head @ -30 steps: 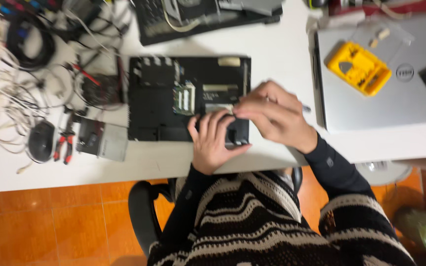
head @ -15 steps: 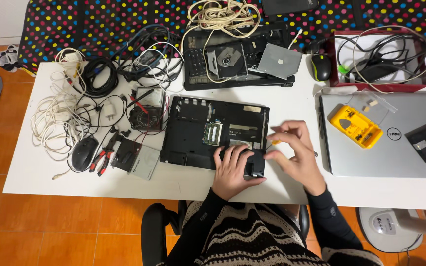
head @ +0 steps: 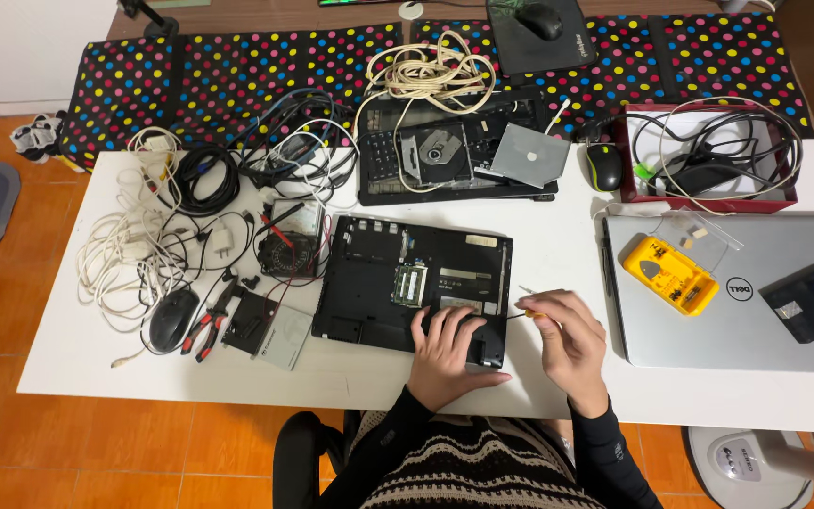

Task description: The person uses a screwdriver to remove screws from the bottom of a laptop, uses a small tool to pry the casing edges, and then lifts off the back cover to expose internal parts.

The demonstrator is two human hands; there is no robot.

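The white table (head: pixel 558 254) carried, at its centre, the opened black laptop base (head: pixel 412 283), underside up so its boards lay exposed. At three o'clock lay a closed silver laptop (head: pixel 737 311) bearing a yellow tool case (head: pixel 669 273). We pressed our left hand (head: pixel 449 353) flat, fingers spread, on the base's near right corner to steady it; our right hand (head: pixel 569 341), just beside, pinched a small screwdriver (head: pixel 526 313).

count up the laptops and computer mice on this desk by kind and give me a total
Laptops: 3, the opened black laptop under the left hand, a stripped black one, a closed silver one.
Computer mice: 4, at.
Total: 7.
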